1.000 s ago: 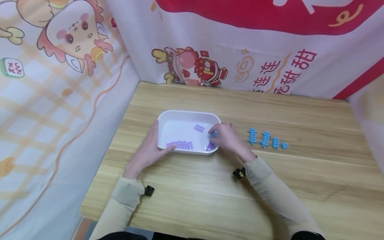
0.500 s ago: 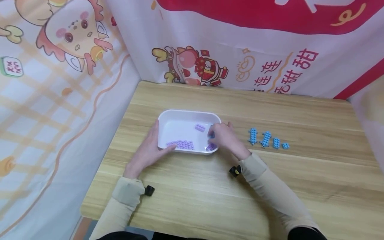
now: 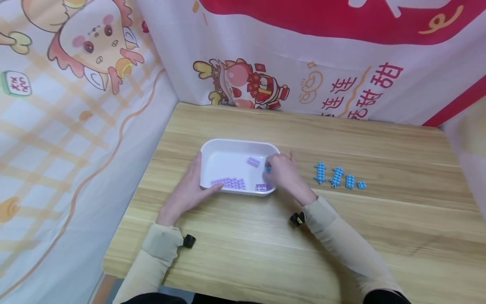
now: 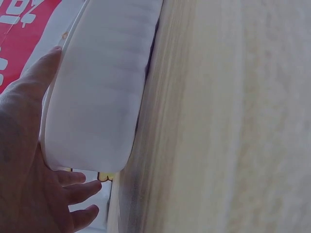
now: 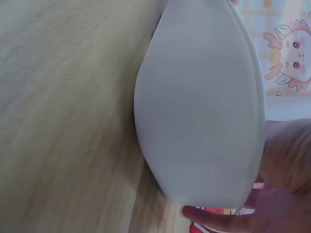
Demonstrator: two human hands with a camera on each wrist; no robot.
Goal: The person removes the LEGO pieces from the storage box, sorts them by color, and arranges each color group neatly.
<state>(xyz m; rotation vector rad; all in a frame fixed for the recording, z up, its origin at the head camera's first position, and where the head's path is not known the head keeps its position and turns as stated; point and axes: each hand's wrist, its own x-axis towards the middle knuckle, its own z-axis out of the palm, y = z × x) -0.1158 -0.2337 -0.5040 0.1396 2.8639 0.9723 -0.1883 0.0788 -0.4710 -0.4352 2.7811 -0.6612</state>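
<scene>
- Head view: a white tub (image 3: 224, 164) sits on the wooden tabletop (image 3: 243, 240), with one hand at each end.
- The left hand (image 3: 186, 191) holds the tub's left end. Its thumb goes over the front rim and its other fingers lie along the end.
- The right hand (image 3: 284, 172) dips into the right end of the tub. A blue toy brick (image 3: 268, 169) peeks out by its fingertips. The fingers hide too much to tell if they pinch it.
- The two hands are well apart.
- A row of purple bricks (image 3: 232, 183) lies inside the tub, along the front wall, near the left thumb.
- One light purple brick (image 3: 253, 162) lies by itself, nearer the back.
- Another purple brick (image 3: 262, 187) is in the front right corner, just below the right hand.
- To the right of the tub, four blue pieces make a line on the tabletop: two long bumpy pieces (image 3: 320, 173) with little pegs sticking out, then a short brick (image 3: 349, 181), then a tiny brick (image 3: 361, 185).
- In both wrist views, the tub's smooth outside wall stands beside the hand.
</scene>
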